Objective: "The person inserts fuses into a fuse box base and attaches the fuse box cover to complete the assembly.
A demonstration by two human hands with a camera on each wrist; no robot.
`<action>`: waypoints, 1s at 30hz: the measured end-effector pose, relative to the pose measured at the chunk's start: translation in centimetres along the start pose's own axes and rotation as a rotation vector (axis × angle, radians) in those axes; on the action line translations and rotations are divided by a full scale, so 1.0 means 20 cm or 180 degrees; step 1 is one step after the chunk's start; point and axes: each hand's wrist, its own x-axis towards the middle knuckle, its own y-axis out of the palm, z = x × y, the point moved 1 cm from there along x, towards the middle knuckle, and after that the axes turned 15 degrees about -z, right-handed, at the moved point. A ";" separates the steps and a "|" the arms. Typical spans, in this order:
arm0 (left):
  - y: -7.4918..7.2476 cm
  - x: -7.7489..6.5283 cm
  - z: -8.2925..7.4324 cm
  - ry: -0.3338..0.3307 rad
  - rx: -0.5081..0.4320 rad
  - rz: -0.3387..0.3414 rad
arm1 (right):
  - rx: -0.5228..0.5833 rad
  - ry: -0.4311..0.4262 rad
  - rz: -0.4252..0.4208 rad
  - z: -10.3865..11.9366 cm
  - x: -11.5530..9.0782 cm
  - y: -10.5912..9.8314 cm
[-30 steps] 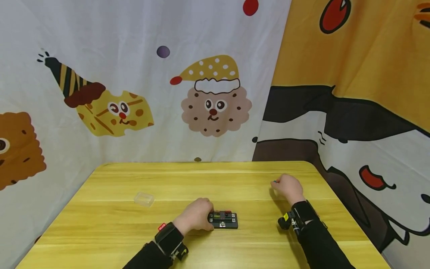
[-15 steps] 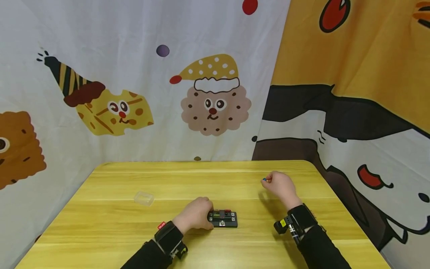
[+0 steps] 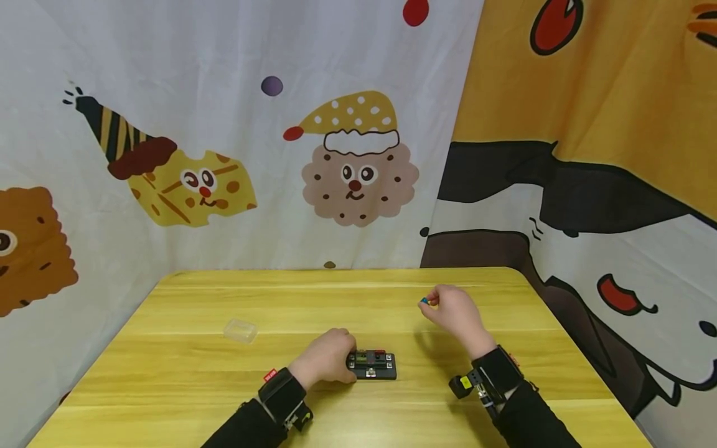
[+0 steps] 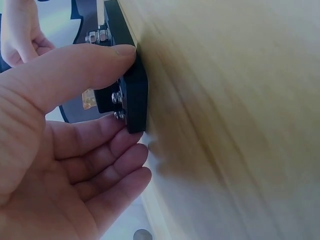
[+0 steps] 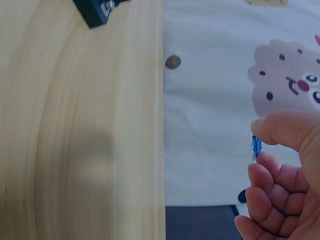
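A small black base (image 3: pixel 379 373) lies on the table, with metal screw terminals and green and red parts on top. My left hand (image 3: pixel 325 358) grips its left end, thumb on one edge and fingertips against the opposite edge. The left wrist view shows the side of the black base (image 4: pixel 139 95) with several silver screws. Raised over the table to the right, my right hand (image 3: pixel 456 316) pinches a small translucent blue piece (image 5: pixel 256 146) between thumb and index finger. Its other fingers are loosely curled. Thin clear ends stick out below the blue piece.
A small clear plastic box (image 3: pixel 241 331) rests on the left part of the wooden table (image 3: pixel 185 386). Behind the table hangs a white and orange cartoon cloth (image 3: pixel 224 50).
My right hand has moved left over the table, carrying the blue piece, which now shows more plainly. My left hand and the black base have stayed in place.
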 end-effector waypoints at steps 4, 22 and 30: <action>0.01 0.00 0.00 0.0017 0.0006 -0.0004 | 0.0023 -0.0143 -0.0069 0.05 -0.01 0.00; -0.03 -0.02 0.03 -0.0004 -0.0285 -0.0028 | 0.0061 -0.0513 -0.0164 0.16 -0.06 0.04; -0.07 0.01 0.04 0.0038 -0.0616 -0.0364 | 0.0181 -0.0528 -0.0139 0.22 -0.10 0.05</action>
